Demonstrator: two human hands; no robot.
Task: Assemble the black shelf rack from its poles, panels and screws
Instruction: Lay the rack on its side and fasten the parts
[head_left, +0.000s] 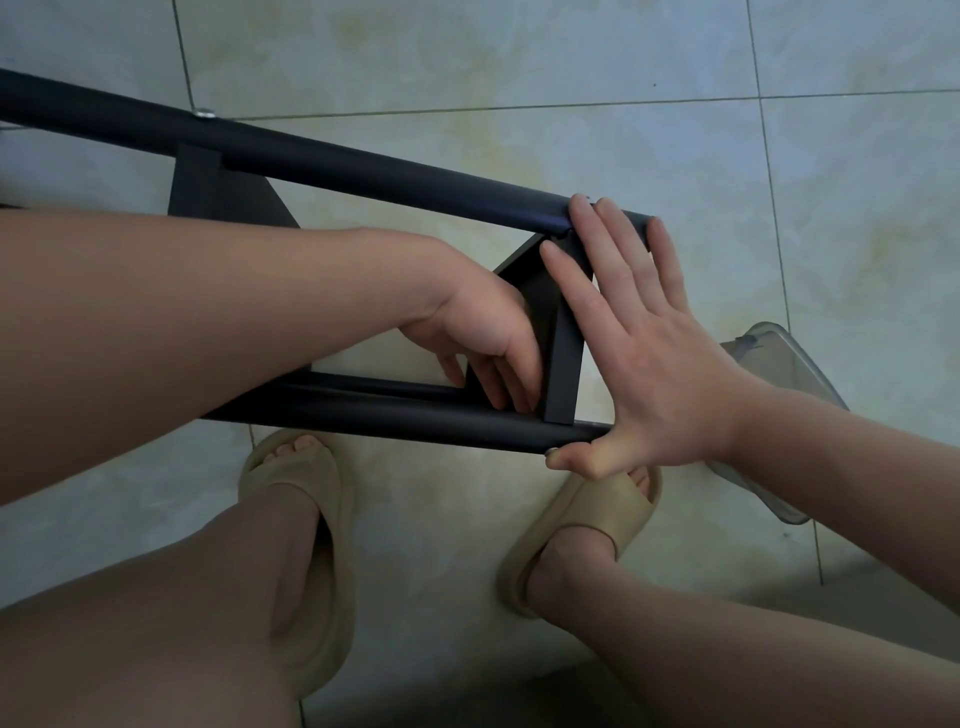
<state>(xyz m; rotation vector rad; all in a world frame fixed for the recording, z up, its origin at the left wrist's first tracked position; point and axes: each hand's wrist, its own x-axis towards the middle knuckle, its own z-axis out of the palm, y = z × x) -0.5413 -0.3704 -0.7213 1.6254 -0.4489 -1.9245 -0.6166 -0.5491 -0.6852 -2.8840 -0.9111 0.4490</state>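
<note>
Rack (363, 171) lies sideways over the floor (519, 52), poles (415, 418) running left-right, its end panel (563, 364) between the flat, open right hand (654, 353) outside and the left hand (478, 327) inside, grip impossible to tell.

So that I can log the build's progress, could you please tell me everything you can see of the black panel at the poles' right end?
The panel is a flat, matt black board, material unclear, standing on edge between the far pole and the near pole at their right ends, thin edge toward the camera. The right hand lies flat over its outer side, fingertips on the far pole, thumb under the near one. The left hand's fingers reach its inner face.
</note>
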